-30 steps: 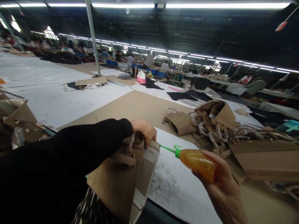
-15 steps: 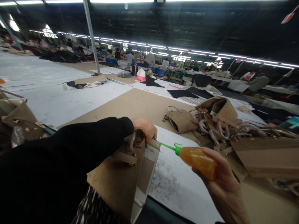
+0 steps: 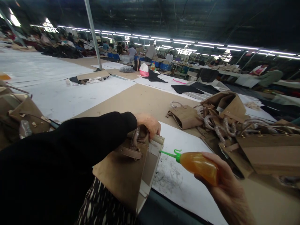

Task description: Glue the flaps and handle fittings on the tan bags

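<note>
A brown handbag (image 3: 122,175) lies tilted at the table's near edge, its pale edge turned to the right. My left hand (image 3: 150,125) grips the bag's far end, fingers curled over it beside the plastic-wrapped handle (image 3: 134,139). In my right hand (image 3: 227,184) is a squeeze bottle (image 3: 199,165) of amber liquid, lying on its side with the fingers wrapped round it. Its thin green nozzle (image 3: 167,153) points left, the tip at the bag's pale edge (image 3: 156,162). Whether the tip touches the edge I cannot tell.
Several brown handbags with wrapped handles (image 3: 227,125) are heaped at the right, and more bags (image 3: 21,115) stand at the left. Black cloth pieces (image 3: 187,88) lie farther back on the white-covered table (image 3: 100,93). A metal post (image 3: 93,34) rises beyond. Several people work in the background.
The nozzle tip has moved down along the bag's pale edge, toward me. My left hand keeps its hold on the bag. The whole view has shifted slightly.
</note>
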A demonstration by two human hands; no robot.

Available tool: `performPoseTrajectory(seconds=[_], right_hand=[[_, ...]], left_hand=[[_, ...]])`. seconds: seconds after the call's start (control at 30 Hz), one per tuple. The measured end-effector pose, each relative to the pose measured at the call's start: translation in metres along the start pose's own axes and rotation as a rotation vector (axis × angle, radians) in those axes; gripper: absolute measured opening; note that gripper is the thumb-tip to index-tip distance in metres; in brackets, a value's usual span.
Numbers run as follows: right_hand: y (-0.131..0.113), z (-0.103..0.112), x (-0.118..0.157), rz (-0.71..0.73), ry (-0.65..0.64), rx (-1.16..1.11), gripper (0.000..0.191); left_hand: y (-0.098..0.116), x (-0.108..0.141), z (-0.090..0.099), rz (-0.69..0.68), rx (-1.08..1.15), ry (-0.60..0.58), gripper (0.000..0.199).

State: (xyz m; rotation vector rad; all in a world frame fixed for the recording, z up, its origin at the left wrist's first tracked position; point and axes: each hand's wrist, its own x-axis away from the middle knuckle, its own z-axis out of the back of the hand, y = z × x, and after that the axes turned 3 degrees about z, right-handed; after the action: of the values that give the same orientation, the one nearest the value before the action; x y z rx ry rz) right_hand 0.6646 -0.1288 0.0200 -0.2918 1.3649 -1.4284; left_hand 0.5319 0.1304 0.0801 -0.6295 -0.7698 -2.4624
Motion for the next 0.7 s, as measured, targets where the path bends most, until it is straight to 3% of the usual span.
performPoseTrajectory(seconds=[0.17, 0.37, 0.57, 0.7], right_hand=[[0.001, -0.002, 0.008, -0.02, 0.021, -0.011, 0.04], [0.009, 0.0, 0.014, 0.073, -0.086, 0.012, 0.039], [0.014, 0.001, 0.028, 0.073, -0.167, 0.05, 0.039], [0.014, -0.002, 0.04, 0.03, -0.202, 0.025, 0.039]], left_hand=[[0.001, -0.002, 0.0, -0.016, -0.009, -0.044, 0.019], [0.003, 0.001, 0.002, -0.053, -0.152, -0.122, 0.02], [0.005, 0.005, 0.0, -0.099, -0.223, -0.067, 0.019], [0.007, 0.006, 0.0, -0.112, -0.236, -0.096, 0.013]])
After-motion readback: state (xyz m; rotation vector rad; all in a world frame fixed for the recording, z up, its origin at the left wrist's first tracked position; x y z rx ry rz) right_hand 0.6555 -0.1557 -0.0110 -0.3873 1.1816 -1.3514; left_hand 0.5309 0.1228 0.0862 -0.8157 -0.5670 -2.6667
